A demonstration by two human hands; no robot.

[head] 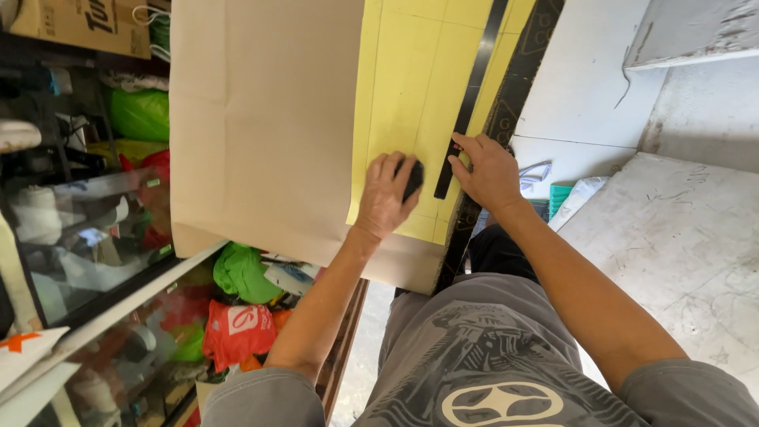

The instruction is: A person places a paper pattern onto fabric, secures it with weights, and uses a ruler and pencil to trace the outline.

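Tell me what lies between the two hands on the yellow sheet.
In the head view, only a narrow bare strip of yellow sheet separates the left hand, gripping a small black object, from the right hand pressing the black ruler.

Both hands on a yellow sheet (411,87): left hand (385,194) around a dark object (413,179), right hand (489,170) on a black ruler (472,95).
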